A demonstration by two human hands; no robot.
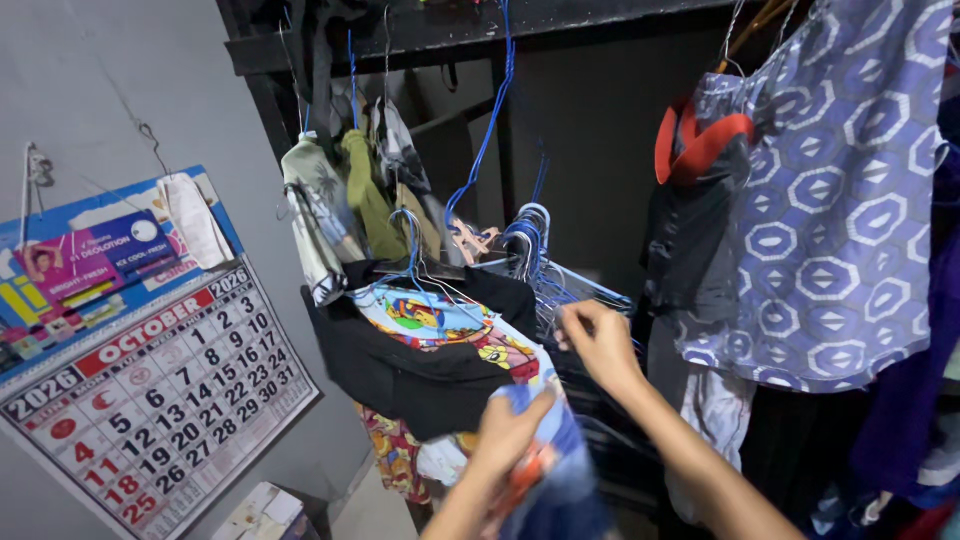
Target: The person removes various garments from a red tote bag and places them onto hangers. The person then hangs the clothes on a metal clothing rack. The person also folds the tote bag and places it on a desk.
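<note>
Head view: your left hand (505, 432) is closed around a bunched blue printed garment (545, 450), low in the middle of the frame, just below the black garment (420, 375) and the cartoon-print shirt (455, 335) draped over the rail. Your right hand (600, 340) is up at the cluster of blue wire hangers (530, 240); its fingers look pinched on something thin, probably a hanger wire, but I can't tell for sure. In my judgement, pull a single hanger clear of the bunch before lifting, since they sit tangled together and snag easily. Keep the left grip firm near the garment's collar so the neck opening stays easy to find. Watch the long blue hanger (480, 150) hanging from the top shelf (450, 30). The purple hexagon-print shirt (840, 200) hangs to the right, well apart. A wall calendar (160, 400) hangs at the left.
</note>
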